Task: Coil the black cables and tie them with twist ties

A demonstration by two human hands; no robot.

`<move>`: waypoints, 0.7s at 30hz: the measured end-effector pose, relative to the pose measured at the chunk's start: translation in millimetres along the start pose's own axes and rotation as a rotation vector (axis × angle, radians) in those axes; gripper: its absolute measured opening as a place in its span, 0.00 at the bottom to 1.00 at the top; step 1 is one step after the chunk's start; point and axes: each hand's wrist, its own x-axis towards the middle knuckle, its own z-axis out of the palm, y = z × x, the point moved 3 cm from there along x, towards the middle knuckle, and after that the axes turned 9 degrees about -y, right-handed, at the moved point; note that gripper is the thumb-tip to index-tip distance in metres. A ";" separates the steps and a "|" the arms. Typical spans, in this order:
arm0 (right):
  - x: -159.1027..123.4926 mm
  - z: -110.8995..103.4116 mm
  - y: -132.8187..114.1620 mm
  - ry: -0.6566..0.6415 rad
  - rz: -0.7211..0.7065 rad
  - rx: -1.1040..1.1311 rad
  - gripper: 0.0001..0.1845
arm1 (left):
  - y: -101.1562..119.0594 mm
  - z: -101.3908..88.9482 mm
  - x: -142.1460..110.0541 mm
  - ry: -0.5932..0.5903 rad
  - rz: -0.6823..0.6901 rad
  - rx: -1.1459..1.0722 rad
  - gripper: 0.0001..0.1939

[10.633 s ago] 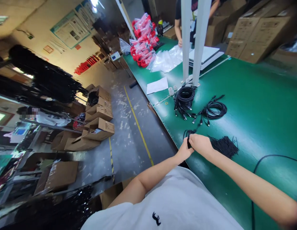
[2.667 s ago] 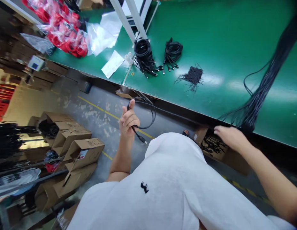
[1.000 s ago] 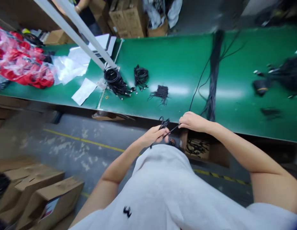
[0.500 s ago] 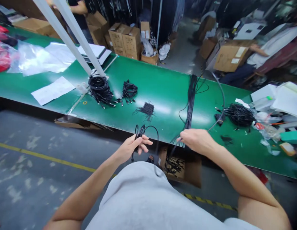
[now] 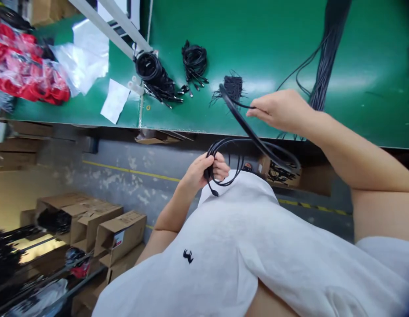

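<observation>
Head view, clock centred on the picture's middle. Item: one black cable (image 5: pixel 247 127), partly coiled, held between the hands in front of the table edge, a wide blurred loop standing out toward 3 o'clock. Left hand (image 5: pixel 200 171), near centre: thumb and fingers closed round several loops, a plug end (image 5: pixel 214 193) hanging at 6 o'clock. Right hand (image 5: pixel 280 109), 2 o'clock: thumb and finger pinching the cable's strand.

Risks, as we judge them: a slack left grip could let the loops slide apart and the coil spring open; the wide loop, which crosses our view of the pile of thin black strips (image 5: pixel 234 86) at 1 o'clock, could sweep and scatter them if it touches; the dangling plug could catch on the white shirt (image 5: pixel 224 246).

Containers: open carton (image 5: pixel 316 179) under the table (image 5: pixel 257 39), 3 o'clock, holding a tangle of short black pieces (image 5: pixel 282 172), where we think a low-hanging loop might snag. Clear plastic bags (image 5: pixel 29 75), 10 o'clock, holding red articles. Brown cartons (image 5: pixel 133 229) on the floor, 8 o'clock; the farther one shows a dark mass (image 5: pixel 52 221), which we cannot identify.
</observation>
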 end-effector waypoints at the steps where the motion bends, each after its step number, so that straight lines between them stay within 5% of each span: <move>1: -2.1 2.7 -7.9 0.038 -0.022 -0.026 0.26 | -0.7 -0.7 -0.6 0.073 -0.004 -0.003 0.14; 6: -3.0 13.0 -37.1 0.106 -0.109 -0.042 0.25 | -1.7 4.5 8.1 0.227 -0.012 0.004 0.10; 15: 29.2 21.3 -36.6 0.128 -0.052 -0.162 0.23 | -9.6 4.8 -2.4 -0.046 -0.012 -0.008 0.20; 21: 18.8 32.9 -21.7 0.245 -0.008 -0.033 0.30 | 2.9 -0.9 -34.1 0.214 -0.029 -0.293 0.07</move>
